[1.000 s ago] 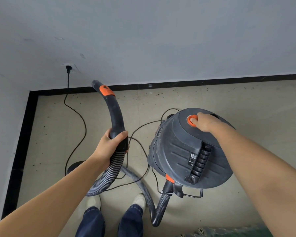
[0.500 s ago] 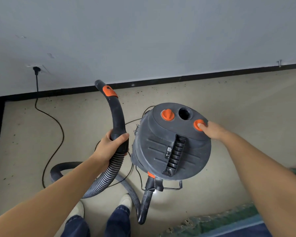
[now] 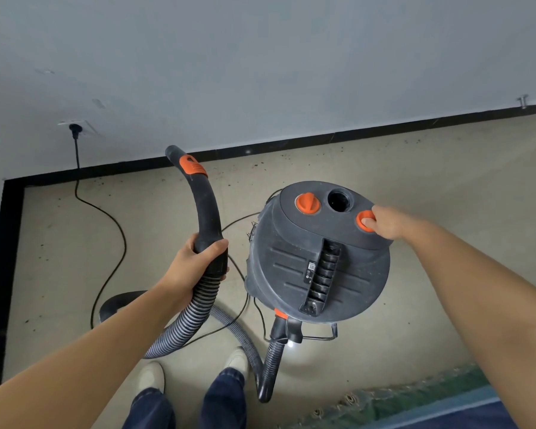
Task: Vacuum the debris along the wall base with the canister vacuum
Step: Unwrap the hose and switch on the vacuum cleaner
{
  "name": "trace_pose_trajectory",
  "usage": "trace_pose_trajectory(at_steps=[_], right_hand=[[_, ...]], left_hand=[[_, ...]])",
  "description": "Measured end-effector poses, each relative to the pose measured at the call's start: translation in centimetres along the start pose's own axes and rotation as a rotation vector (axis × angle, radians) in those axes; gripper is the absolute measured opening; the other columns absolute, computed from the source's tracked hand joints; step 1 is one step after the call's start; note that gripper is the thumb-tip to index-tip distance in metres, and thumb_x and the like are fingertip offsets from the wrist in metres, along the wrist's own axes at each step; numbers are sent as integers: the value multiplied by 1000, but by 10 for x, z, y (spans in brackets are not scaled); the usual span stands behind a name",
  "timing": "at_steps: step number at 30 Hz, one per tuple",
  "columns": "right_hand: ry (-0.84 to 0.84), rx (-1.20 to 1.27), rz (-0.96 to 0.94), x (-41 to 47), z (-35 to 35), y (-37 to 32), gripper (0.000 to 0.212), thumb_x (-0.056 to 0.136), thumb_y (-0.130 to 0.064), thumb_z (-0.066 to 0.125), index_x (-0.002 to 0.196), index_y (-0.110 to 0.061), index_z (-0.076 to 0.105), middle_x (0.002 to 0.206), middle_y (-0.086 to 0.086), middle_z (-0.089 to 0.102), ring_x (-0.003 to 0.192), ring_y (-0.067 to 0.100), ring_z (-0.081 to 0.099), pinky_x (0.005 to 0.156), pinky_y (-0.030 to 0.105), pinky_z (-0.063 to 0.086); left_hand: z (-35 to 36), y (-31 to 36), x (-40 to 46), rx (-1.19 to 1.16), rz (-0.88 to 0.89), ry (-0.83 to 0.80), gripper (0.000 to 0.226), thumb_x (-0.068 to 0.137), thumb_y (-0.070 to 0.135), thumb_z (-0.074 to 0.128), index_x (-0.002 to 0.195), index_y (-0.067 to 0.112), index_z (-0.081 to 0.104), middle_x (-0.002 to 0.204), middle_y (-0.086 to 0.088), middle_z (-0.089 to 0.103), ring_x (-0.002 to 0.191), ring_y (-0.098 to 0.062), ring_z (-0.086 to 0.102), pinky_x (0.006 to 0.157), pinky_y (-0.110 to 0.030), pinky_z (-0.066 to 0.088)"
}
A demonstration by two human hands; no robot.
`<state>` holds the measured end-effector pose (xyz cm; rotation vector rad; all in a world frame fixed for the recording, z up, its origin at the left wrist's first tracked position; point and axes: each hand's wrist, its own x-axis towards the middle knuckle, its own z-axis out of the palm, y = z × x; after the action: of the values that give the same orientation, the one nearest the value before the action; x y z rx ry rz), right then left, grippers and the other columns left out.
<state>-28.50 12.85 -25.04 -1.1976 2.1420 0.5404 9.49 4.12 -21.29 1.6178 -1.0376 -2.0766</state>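
The dark grey canister vacuum [image 3: 316, 258] stands on the floor in front of my feet. My right hand [image 3: 389, 224] is at its lid's right rim, thumb pressing the orange button [image 3: 363, 218], other fingers curled. An orange knob [image 3: 307, 203] and an open round port [image 3: 339, 200] sit beside it. My left hand [image 3: 195, 264] grips the black curved hose handle [image 3: 206, 212], whose open end [image 3: 172, 151] points up toward the wall. The ribbed hose [image 3: 192, 317] loops to the canister's front. Dark debris [image 3: 260, 164] speckles the floor along the black wall base [image 3: 322, 139].
A black power cord [image 3: 118, 224] runs from a wall socket [image 3: 75, 128] across the floor behind the canister. A corner of the black baseboard [image 3: 10, 212] is at left. A green and blue rug edge [image 3: 415, 400] lies at lower right. My shoes [image 3: 150, 376] stand by the hose loop.
My view has swung right, so the canister sits more central and its second orange knob and open port show. Both hands keep their places on the hose handle and the lid.
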Motion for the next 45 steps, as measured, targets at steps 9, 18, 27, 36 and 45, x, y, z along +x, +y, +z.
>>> trace_pose_trajectory(at_steps=[9,18,27,36,45], right_hand=[[95,-437,-278,-15,-8,11,45,102,-38,37,144,-22,28,135,7,48,123,27,46,92,35,39],[201,-597,-411,-12,-12,21,25,101,-29,43,125,-22,45,117,0,52,113,20,48,89,31,39],[87,-427,-320,-9,-20,6,17,101,-29,46,100,-12,48,99,8,53,99,27,56,74,34,39],[331,-37,-168,-41,-12,-68,31,97,-28,51,124,-14,54,117,8,64,107,31,60,87,36,47],[-341,1169,-504,-150,-8,-296,63,92,-61,37,129,-14,56,122,1,65,116,12,59,105,37,45]], left_hand=[[-7,-5,1,12,-1,11,23,88,20,67,106,19,53,92,-17,63,72,-29,66,64,-36,57],[3,-6,7,10,-15,2,32,87,20,68,113,15,52,88,-15,63,68,-27,66,60,-35,55],[5,-9,12,39,-8,-13,39,85,22,70,117,12,51,86,-15,63,67,-26,65,62,-35,53],[-4,2,-24,-62,39,-8,27,87,21,68,109,16,53,90,-18,64,76,-31,64,64,-37,55],[-66,35,-73,-301,149,32,32,89,28,65,113,10,53,83,-15,64,66,-25,62,64,-36,54]])
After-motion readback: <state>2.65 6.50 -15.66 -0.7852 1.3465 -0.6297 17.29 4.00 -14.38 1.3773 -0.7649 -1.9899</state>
